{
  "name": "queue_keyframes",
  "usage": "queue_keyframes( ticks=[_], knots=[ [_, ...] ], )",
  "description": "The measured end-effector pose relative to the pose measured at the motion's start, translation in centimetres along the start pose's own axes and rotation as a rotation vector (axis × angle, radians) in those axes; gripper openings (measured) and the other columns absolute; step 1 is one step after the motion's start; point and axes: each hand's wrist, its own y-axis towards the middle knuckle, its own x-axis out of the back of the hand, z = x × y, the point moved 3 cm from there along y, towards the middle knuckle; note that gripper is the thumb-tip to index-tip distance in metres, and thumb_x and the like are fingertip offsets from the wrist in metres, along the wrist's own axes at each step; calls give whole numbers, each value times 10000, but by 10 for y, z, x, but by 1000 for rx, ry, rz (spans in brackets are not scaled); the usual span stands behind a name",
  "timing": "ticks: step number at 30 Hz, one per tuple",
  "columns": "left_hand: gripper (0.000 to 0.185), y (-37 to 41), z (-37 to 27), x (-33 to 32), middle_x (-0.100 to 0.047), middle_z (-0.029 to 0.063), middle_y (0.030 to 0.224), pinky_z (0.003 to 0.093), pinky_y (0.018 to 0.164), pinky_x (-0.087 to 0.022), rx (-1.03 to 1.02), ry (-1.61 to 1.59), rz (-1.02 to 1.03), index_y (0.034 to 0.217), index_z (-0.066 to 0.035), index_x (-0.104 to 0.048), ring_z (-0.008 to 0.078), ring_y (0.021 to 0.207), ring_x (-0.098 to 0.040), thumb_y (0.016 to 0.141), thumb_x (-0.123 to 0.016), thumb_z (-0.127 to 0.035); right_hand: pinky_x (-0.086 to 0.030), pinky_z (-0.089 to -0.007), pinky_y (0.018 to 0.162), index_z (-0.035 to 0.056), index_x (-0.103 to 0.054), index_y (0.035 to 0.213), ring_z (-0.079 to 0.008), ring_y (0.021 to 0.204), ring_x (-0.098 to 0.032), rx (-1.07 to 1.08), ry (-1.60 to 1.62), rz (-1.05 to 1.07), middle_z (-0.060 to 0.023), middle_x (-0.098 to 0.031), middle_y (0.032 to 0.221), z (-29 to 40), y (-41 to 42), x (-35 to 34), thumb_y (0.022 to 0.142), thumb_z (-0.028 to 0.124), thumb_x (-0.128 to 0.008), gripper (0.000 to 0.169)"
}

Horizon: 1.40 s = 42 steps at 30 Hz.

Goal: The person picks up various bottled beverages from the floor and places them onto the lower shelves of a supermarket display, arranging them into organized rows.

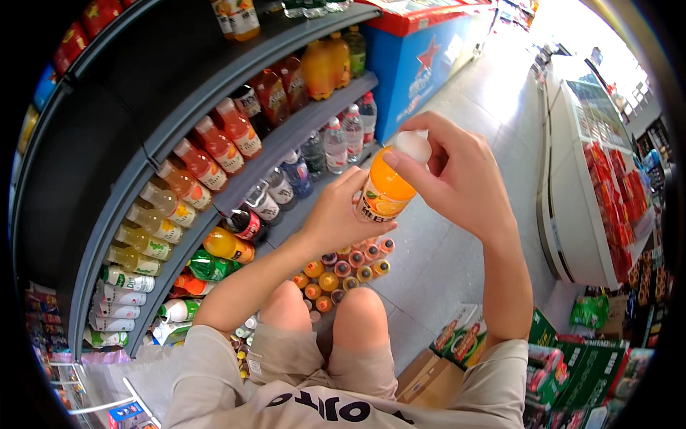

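A bottle of orange drink point(387, 185) with a wide white cap point(412, 147) is held up, tilted, in front of me. My left hand point(337, 209) is wrapped around its lower part and covers some of the printed label. Around the cap and shoulder curl the thumb and fingers of my right hand point(455, 177). A small white edge shows beside the cap under those fingers; whether it is paper or part of the cap I cannot tell. Below the hands, several capped bottles point(328, 281) stand grouped on the floor by my knees.
To the left, a grey shelf unit point(236, 61) bears rows of juice bottles point(217, 153) and water bottles point(335, 145). A blue chest freezer point(399, 69) stands beyond it. A white counter point(576, 198) runs along the right. Cartons point(426, 375) lie near my right side on the tiled floor point(471, 252).
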Motion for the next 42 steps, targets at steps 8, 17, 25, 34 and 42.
queue_keyframes(
  ticks=[8,17,25,34,42],
  knots=[
    [755,3,37,64,-670,129,1275,384,1000,-530,-76,233,56,1418,-87,-567,262,1151,-659,760,-899,-253,-543,-383,594,8,-647,1004,-283,606,-687,-239,-288,183,-145,-668,677,-94,-93,-39,926,408,-729,415],
    [315,-10,78,340,-718,53,1178,278,975,-515,73,822,-382,1305,-69,-689,137,1124,-674,1042,-657,-240,-570,-484,681,42,-585,1146,-393,768,-726,-571,-471,561,-206,-728,813,-263,-260,-196,950,374,-648,390],
    [424,-27,130,414,-652,98,1270,300,1032,-450,194,1025,-272,1294,-22,-668,204,1185,-630,1061,-582,-366,-574,-532,748,58,-562,1172,-426,863,-726,-783,-393,597,-243,-738,919,-329,-341,-310,970,304,-523,321],
    [377,-25,85,358,-661,137,1149,330,992,-471,225,921,-386,1158,20,-682,266,1117,-655,1041,-581,-325,-570,-572,757,76,-563,1165,-482,870,-703,-744,-373,583,-293,-710,954,-330,-345,-346,1032,314,-433,302],
    [405,-22,72,348,-649,151,1175,393,1018,-468,220,982,-378,1140,-2,-686,325,1161,-606,1024,-571,-372,-580,-487,907,158,-586,1348,-360,1155,-693,-582,-635,1189,-158,-717,1240,-334,-264,-304,925,432,-696,516]
  ],
)
